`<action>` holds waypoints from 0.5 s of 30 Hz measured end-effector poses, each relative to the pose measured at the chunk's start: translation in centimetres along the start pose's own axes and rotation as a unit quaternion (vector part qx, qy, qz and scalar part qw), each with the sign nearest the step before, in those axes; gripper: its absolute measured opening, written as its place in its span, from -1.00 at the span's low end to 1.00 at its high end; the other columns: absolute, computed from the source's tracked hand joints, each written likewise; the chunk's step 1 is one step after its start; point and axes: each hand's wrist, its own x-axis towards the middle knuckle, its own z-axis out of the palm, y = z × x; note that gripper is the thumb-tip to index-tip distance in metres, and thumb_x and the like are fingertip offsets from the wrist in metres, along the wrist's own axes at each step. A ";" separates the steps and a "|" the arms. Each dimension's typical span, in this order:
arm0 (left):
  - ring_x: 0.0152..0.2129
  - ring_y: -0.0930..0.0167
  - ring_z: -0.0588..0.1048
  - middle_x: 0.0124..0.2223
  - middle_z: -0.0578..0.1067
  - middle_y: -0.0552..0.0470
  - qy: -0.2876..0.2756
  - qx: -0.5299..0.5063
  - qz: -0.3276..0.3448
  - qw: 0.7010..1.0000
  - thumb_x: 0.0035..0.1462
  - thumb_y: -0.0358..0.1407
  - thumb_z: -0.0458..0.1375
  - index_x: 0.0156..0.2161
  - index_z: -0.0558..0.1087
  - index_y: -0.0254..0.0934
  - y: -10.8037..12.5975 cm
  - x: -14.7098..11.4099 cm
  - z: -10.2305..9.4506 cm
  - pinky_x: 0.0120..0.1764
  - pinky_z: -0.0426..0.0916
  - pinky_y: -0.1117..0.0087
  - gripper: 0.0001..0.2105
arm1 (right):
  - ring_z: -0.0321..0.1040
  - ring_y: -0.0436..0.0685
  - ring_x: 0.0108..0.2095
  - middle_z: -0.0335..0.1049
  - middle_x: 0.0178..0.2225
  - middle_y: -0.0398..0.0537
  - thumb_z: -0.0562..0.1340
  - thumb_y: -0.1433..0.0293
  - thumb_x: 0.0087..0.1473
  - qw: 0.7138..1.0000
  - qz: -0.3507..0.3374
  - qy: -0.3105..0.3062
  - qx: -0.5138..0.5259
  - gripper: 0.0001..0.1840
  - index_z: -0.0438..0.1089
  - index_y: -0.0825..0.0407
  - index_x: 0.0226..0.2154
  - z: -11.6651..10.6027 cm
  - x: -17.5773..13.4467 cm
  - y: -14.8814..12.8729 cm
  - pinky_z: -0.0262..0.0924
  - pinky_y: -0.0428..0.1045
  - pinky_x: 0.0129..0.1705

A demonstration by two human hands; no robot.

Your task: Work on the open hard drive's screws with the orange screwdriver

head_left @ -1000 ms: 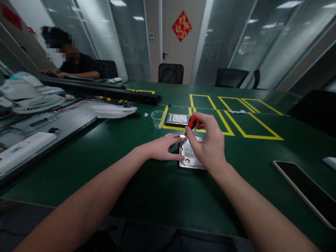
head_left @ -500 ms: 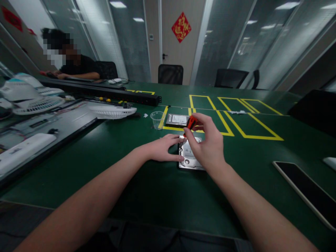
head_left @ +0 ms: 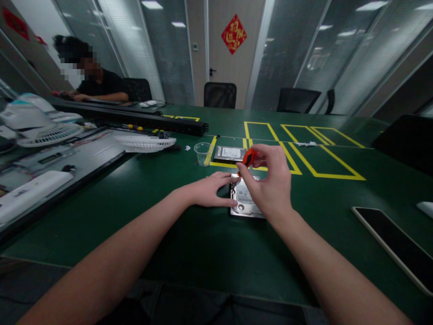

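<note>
A silver hard drive (head_left: 244,194) lies flat on the green table near its middle, label side up. Along its left edge rests my left hand (head_left: 211,189), thumb and fingers spread, the tips touching the drive's left corners. My right hand (head_left: 270,176) pinches the red and black handle of a screwdriver (head_left: 249,157) above the drive. The tool leans, its shaft pointing down to the drive's upper left part; the tip is too small to make out. My right hand covers the drive's right side.
Behind the drive lie a second hard drive (head_left: 229,154) and a clear plastic cup (head_left: 203,154). A phone (head_left: 392,248) is at the right. White fan parts (head_left: 145,143), a large panel (head_left: 84,158) and a long black bar (head_left: 135,118) occupy the left. Another person (head_left: 101,85) sits far left.
The screwdriver handle has turned between my right fingers and leans a little more to the right. My right hand has shifted slightly right; my left hand and the drive stay put.
</note>
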 end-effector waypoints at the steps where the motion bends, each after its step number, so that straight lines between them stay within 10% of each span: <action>1: 0.82 -0.20 0.27 0.85 0.34 -0.25 -0.001 0.000 -0.002 1.000 0.50 0.46 0.44 0.79 0.40 0.00 0.0 0.0 0.0 0.81 0.22 -0.33 0.01 | 0.65 0.26 -0.07 0.62 0.07 -0.01 0.47 0.41 0.49 1.000 0.000 0.000 0.000 -0.60 0.56 -0.18 0.28 0.1 0.0 -0.1 0.78 0.23 -0.03; 15: 0.79 -0.26 0.31 0.83 0.36 -0.34 -0.006 -0.009 -0.014 1.000 0.49 0.40 0.47 0.75 0.44 -0.07 0.5 0.2 -0.1 0.79 0.23 -0.39 -0.01 | 0.71 0.32 0.04 0.68 0.12 0.03 0.54 0.27 0.49 1.000 0.004 0.002 0.016 -0.58 0.55 -0.18 0.29 0.3 -0.1 0.0 0.80 0.24 0.00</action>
